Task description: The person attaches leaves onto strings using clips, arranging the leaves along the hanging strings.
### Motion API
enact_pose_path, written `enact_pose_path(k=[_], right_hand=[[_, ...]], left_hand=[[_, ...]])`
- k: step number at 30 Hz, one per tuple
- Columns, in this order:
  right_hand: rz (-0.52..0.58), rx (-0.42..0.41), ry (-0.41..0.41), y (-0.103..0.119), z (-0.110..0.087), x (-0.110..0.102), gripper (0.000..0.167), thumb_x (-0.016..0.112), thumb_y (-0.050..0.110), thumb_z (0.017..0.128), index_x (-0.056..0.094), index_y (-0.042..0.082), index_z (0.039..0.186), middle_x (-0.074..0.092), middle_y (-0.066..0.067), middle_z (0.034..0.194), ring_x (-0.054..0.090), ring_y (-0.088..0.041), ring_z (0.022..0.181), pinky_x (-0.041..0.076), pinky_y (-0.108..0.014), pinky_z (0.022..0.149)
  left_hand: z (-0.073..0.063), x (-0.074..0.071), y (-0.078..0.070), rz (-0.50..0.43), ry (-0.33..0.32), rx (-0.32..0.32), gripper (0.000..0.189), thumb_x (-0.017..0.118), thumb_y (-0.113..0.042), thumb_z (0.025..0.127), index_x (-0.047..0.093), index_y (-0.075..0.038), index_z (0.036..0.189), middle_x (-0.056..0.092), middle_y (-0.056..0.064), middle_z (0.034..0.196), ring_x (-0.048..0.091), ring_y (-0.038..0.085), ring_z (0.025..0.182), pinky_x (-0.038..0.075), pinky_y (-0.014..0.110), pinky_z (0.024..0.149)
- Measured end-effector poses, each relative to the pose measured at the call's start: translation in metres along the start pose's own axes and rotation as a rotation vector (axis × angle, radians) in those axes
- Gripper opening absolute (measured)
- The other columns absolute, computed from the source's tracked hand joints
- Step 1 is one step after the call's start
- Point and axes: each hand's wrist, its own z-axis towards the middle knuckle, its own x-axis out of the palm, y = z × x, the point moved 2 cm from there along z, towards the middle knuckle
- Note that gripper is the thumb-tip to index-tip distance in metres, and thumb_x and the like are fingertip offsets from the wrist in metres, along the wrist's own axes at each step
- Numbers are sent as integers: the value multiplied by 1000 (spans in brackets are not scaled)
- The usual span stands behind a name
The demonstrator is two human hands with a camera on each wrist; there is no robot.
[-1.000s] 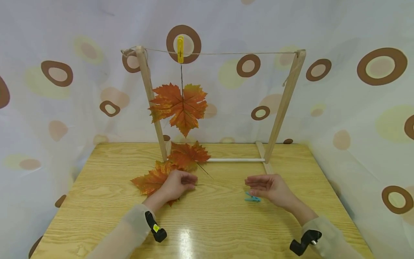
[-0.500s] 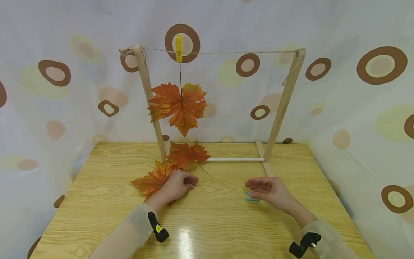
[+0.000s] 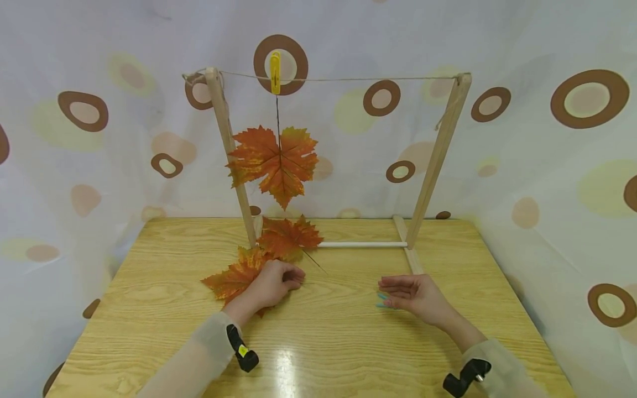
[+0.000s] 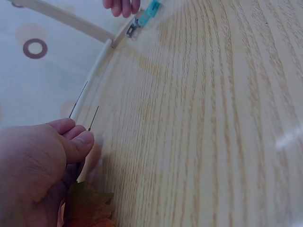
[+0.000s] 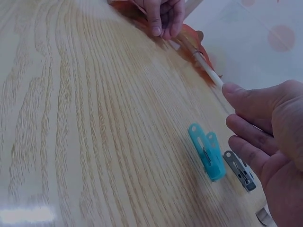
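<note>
My left hand (image 3: 275, 283) pinches the thin dark stem (image 4: 94, 117) of an orange leaf (image 3: 238, 275) between thumb and fingers; the leaf lies on the table, partly under the hand. Just behind it lies a second orange-red leaf (image 3: 288, 239), its stem pointing toward the front right. My right hand (image 3: 415, 297) hovers with loosely extended fingers over a blue clothespin (image 5: 207, 153) and holds nothing. A grey clothespin (image 5: 239, 171) lies beside the blue one, hidden behind the hand in the head view. The blue clothespin is partly covered there too.
A wooden frame (image 3: 438, 160) stands at the back of the table (image 3: 328, 342), with a string (image 3: 368, 79) across its top. From the string a yellow clothespin (image 3: 275, 73) holds a hanging orange leaf (image 3: 281, 163). A white rod (image 3: 363, 244) joins the frame's feet.
My right hand has lowered slightly toward the front and hides more of the blue clothespin. The left hand has stayed nearly in place on the stem.
</note>
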Motion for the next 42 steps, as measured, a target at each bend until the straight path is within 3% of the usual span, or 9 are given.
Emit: enact_pose_path(k=[15, 25, 31, 42], right_hand=[[-127, 54, -30, -8, -2, -3, 48, 80, -2, 93, 61, -17, 134, 63, -35, 133, 67, -43, 119, 58, -31, 96], [-207, 81, -42, -19, -2, -3, 48, 83, 3, 91, 65, -12, 133, 67, -28, 132, 68, -40, 120, 57, -33, 99], [-236, 64, -54, -19, -2, -1, 47, 84, 3, 90, 67, -12, 132, 69, -25, 129, 68, -42, 118, 57, -34, 99], [-291, 60, -122, -30, -3, 6, 45, 88, 6, 87, 71, -7, 127, 73, -20, 124, 71, -37, 113, 58, -32, 96]], left_hand=[[1, -5, -4, 75, 18, 81, 18, 77, -3, 97, 81, -6, 114, 77, -1, 103, 71, 14, 94, 59, 31, 82], [1, -16, -13, 123, 17, 103, 17, 71, -1, 101, 81, -8, 113, 69, -1, 98, 67, 16, 93, 58, 33, 83], [2, -26, -28, 131, 6, 98, 9, 71, -4, 101, 78, -7, 107, 69, -1, 101, 66, 14, 93, 58, 32, 81], [2, -54, -59, 124, -51, 162, 6, 74, -5, 100, 78, -10, 102, 74, 1, 98, 69, 12, 89, 60, 30, 79]])
